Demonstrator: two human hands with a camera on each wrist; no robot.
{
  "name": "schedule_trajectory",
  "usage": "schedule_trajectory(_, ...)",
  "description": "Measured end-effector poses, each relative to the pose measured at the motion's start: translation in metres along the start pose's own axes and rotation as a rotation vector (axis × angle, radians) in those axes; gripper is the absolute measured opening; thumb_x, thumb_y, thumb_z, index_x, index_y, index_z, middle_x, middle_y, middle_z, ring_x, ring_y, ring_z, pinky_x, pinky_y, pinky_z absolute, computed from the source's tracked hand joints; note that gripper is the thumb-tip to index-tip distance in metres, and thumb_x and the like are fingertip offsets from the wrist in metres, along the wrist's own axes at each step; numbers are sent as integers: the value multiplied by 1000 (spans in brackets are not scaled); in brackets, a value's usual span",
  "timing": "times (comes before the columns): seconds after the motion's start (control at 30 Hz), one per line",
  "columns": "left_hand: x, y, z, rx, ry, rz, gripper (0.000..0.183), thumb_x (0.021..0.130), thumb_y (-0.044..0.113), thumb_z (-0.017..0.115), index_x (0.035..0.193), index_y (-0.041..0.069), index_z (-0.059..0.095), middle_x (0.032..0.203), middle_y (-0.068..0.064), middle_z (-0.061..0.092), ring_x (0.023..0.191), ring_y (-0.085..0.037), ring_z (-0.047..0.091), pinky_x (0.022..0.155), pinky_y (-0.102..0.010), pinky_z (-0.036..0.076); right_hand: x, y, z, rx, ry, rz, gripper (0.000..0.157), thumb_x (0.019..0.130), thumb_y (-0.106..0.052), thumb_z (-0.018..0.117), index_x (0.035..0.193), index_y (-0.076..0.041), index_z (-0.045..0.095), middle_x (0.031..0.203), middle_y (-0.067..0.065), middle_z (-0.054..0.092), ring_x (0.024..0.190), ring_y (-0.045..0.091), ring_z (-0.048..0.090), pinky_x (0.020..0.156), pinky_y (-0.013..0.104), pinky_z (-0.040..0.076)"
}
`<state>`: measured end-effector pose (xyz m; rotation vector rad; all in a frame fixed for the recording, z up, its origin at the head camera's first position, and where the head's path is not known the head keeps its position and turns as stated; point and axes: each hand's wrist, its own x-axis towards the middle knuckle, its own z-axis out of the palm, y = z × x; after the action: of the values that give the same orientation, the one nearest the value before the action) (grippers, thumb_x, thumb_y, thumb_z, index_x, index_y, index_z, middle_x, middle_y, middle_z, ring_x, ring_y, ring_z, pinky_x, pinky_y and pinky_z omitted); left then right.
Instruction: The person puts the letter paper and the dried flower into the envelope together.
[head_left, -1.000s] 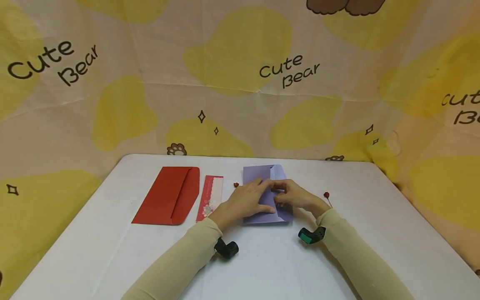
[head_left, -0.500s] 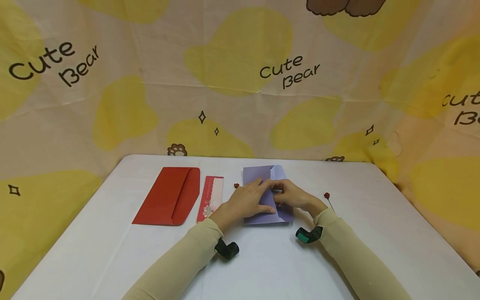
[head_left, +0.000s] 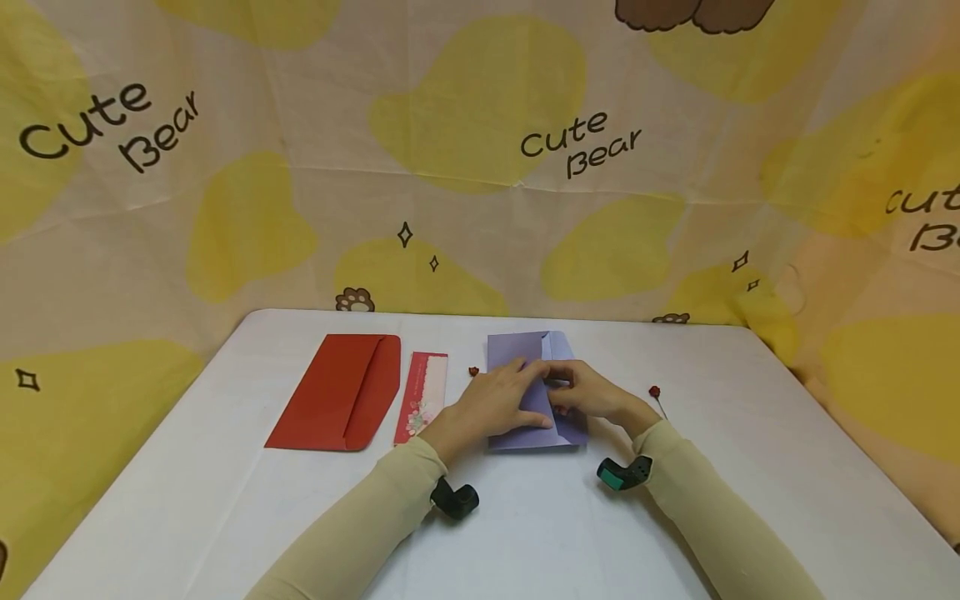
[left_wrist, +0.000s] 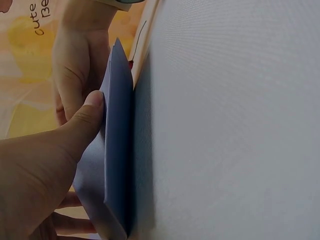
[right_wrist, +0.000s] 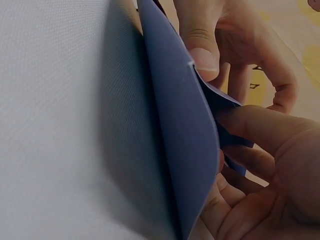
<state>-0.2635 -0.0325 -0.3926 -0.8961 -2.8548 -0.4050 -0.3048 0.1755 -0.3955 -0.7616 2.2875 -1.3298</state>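
Purple envelope (head_left: 514, 347) on white surface (head_left: 555, 542)

Left hand (head_left: 495, 400) spread over its left part; right hand (head_left: 591, 392) curled at its opening, pinch cannot be told; working room extends rightward past rose (head_left: 655, 392); envelope's far edge near surface's

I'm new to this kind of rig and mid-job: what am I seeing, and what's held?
There is no machine, only a person's bare left hand and right hand. The wide picture comes from a camera on the head; the other two come from one on each wrist, so the scene looks tipped sideways.

On the white table lie a red paper envelope, a pink-and-white floral paper card, a small red flower beside the left hand and a red flower on a thin stem to the right. A lavender paper envelope sits beneath both hands: the left rests across it; the right is bent at its opening, its exact grip hidden.
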Motion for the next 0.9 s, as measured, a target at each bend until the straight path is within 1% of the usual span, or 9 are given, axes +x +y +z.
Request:
schedule_trajectory(0.07,0,0,0,2,2,0,77,84,63,72,145,26,44,129,-4,60,106,-24,66,82,-43,58,-1,0,-1,-3,9,7,39,87,2,58,126,1,56,134,24,55,73,13,58,64,22,51)
schedule_trajectory(0.17,0,1,-1,4,1,-4,78,84,63,72,146,26,43,131,-5,60,107,-25,66,83,-44,58,-3,1,-2,4,14,12,39,91,-3,61,130,1,56,134,25,56,78,14,61,66,24,53)
schedule_trajectory(0.3,-1,1,-1,7,4,-9,78,84,63,72,146,25,44,131,-5,60,107,-25,67,82,-44,58,-7,0,-4,18,12,11,44,98,-9,61,139,3,51,134,28,54,80,17,64,66,25,54)
schedule_trajectory(0.5,-2,1,-1,12,17,-1,77,83,63,72,144,25,44,127,-6,60,105,-25,67,79,-43,58,-14,-4,-6,20,26,14,54,99,-10,61,147,4,44,139,31,54,80,16,65,67,25,55)
schedule_trajectory(0.7,-2,1,-1,19,21,3,76,83,63,73,143,26,45,125,-4,61,103,-25,68,76,-42,58,-19,-5,-10,-10,30,4,54,100,-11,59,149,4,42,138,32,56,77,13,65,67,25,55)
schedule_trajectory(0.9,-1,1,0,15,25,8,77,83,63,73,143,25,45,125,-5,61,102,-24,68,77,-39,57,-24,-4,-13,-25,37,6,52,102,-14,58,149,3,43,134,30,59,76,14,65,66,26,55)
